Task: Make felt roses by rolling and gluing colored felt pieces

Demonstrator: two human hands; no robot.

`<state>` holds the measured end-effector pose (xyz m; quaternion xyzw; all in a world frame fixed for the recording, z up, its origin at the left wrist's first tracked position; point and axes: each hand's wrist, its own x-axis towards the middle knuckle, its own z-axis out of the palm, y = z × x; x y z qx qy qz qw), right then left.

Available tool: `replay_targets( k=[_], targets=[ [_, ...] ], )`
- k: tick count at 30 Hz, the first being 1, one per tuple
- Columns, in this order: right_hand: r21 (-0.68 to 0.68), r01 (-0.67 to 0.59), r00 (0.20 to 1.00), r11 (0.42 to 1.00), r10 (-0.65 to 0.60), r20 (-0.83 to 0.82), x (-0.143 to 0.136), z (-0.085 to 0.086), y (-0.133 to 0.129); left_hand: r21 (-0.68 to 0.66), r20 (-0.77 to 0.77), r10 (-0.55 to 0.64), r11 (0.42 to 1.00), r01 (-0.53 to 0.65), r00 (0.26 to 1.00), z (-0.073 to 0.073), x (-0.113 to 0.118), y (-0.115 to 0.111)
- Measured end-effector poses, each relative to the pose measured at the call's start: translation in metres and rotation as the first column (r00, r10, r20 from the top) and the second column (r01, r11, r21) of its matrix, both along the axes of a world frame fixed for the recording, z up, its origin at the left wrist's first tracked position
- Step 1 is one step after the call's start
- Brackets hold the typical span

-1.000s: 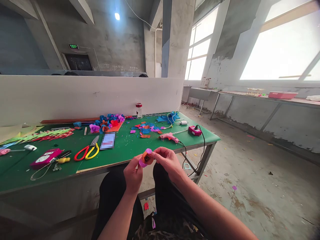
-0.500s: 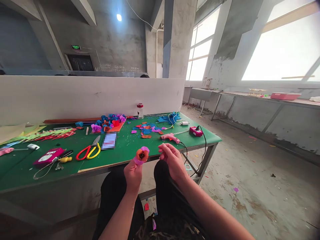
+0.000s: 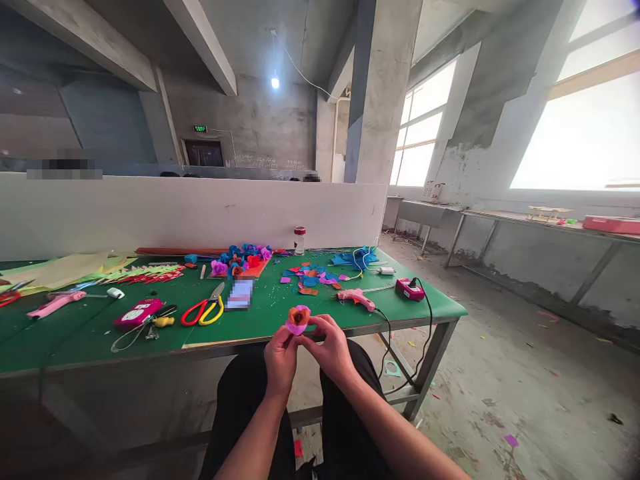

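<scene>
A small paper flower (image 3: 299, 319), orange in the middle with purple outer petals, is held up at the table's front edge. My left hand (image 3: 281, 360) pinches it from below. My right hand (image 3: 327, 343) has its thumb and fingertips closed on the flower's right side, at the petals. Beyond it on the green table (image 3: 270, 293) lie loose blue, purple and orange paper pieces (image 3: 310, 275). A pink glue gun (image 3: 356, 298) rests to their right, its cord running off the edge.
Scissors with red and yellow handles (image 3: 203, 313) lie left of centre, near a pile of finished paper flowers (image 3: 243, 260). A lidded glass jar (image 3: 299, 241) stands by the white partition (image 3: 200, 213). A magenta box (image 3: 410, 289) sits at the right, another glue gun (image 3: 57, 305) at far left.
My right hand has moved left and come onto the flower, where before it was apart from it. My left hand still holds the flower. The head view has tilted up and turned left.
</scene>
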<state>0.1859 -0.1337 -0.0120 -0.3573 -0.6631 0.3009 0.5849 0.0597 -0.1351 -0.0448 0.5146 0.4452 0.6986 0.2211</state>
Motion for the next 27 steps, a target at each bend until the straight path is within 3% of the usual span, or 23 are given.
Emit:
replay_targets(
  k=[3,12,23,27],
  targets=[
    [0.089,-0.003,0.998,0.996,-0.003,0.061,-0.004,0.006,0.001,0.037,-0.127,0.027,0.999,-0.022,0.992,0.003,0.001,-0.007],
    [0.231,-0.045,0.993,0.972,0.017,0.121,0.009,0.012,0.0,0.097,-0.24,0.056,0.995,-0.034,0.969,0.011,0.004,-0.015],
    [0.228,-0.082,0.991,0.97,0.056,0.121,0.016,0.01,0.001,0.115,-0.286,0.058,0.993,-0.026,0.956,0.012,0.005,-0.016],
    [0.17,-0.092,0.987,0.981,0.068,0.143,0.021,0.01,0.008,0.151,-0.297,0.084,0.988,-0.04,0.951,0.015,0.0,-0.015]
  ],
)
